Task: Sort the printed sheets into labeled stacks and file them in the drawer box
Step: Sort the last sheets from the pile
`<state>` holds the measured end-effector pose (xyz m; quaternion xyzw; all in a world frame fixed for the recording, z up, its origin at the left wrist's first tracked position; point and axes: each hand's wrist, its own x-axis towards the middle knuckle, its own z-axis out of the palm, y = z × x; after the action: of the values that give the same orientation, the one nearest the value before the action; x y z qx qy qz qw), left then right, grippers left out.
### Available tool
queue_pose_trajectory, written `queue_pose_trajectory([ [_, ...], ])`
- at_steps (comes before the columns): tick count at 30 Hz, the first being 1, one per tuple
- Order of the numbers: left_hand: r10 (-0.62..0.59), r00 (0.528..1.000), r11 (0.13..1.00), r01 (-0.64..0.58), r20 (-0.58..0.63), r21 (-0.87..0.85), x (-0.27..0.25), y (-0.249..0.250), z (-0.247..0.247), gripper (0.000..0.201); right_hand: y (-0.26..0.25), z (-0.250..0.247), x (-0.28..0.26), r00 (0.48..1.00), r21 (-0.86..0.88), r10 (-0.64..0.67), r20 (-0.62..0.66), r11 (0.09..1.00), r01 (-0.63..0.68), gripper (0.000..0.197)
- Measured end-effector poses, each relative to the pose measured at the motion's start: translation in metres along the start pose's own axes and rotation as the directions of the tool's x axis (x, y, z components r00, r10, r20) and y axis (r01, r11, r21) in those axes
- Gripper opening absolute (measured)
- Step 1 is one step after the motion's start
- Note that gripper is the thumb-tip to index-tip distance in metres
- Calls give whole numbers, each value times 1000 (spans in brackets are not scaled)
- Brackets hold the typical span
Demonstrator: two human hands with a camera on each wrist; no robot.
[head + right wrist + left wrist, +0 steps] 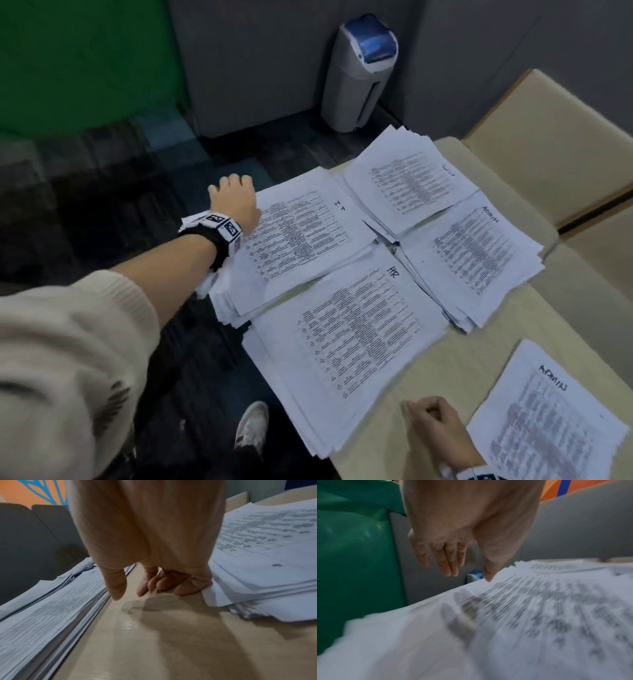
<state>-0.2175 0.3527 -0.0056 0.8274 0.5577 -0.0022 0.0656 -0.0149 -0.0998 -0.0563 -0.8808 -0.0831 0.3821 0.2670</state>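
1. Head view: your left hand point(236, 200) lies at the far left edge of the white printed stack marked "I.T" point(301, 236), fingers bent down over the edge; whether they grip the sheets cannot be told here. This stack overhangs the left edge of the beige table point(455, 370).
2. Head view: the stack marked "HR" point(346, 339) lies nearest you, just beside the I.T stack. 1 stack marked "ADMIN" point(479, 253) lies to its right, touching a 4th stack with an unreadable label point(407, 185) at the far corner. A separate pile marked "ADMIN" point(551, 418) lies near right.
3. Head view: your right hand point(435, 425) rests on bare table between the HR stack and the near pile, fingers curled in. A grey bin with a blue lid point(359, 72) stands on the floor beyond.
4. Left wrist view (blurred): fingers point(447, 561) hang straight and loose past the paper edge; the thumb tip point(488, 574) touches the top sheet. Nothing gripped.
5. Right wrist view: fingers point(163, 584) curl under onto the table, holding nothing; the little-finger side touches the right pile's edge.
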Motion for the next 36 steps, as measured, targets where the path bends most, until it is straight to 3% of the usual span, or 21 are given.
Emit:
queue_pose_trajectory([
  [4,143,989,980,-145,-21,-140,-10,62,-9,45,-9,-10,-6,999,47,14,48,999,-17,19],
  [8,349,937,876,-320,19,-360,-46,143,-10,35,-13,-39,-16,994,291,89,62,951,-103,12],
  [12,557,825,720,-426,90,-548,-107,231,3,26,12,-95,-20,976,435,143,-162,899,-60,11],
  [14,643,748,667,-440,166,-601,-144,274,14,24,38,-126,-19,952,409,170,-256,911,-52,11],
  [16,680,685,665,-427,260,-613,-178,310,31,27,66,-153,-13,915,333,182,-360,941,-56,12],
  [18,657,666,705,-377,353,-601,-210,341,51,36,96,-178,-8,871,289,192,-452,955,-60,16],
  [21,572,694,778,-290,437,-558,-249,375,78,46,139,-204,10,825,313,260,-501,944,-107,37],
  [23,512,726,820,-254,460,-513,-271,394,92,44,159,-215,22,845,324,280,-455,936,-136,45],
  [26,458,760,868,-268,462,-419,-295,411,104,40,170,-224,39,895,344,245,-374,932,-111,43],
  [33,373,843,905,-239,388,-352,-302,413,112,28,181,-226,45,920,434,209,-331,900,-48,46],
  [36,354,859,906,-218,369,-362,-300,411,113,30,190,-227,41,933,361,141,-332,933,-13,23],
])
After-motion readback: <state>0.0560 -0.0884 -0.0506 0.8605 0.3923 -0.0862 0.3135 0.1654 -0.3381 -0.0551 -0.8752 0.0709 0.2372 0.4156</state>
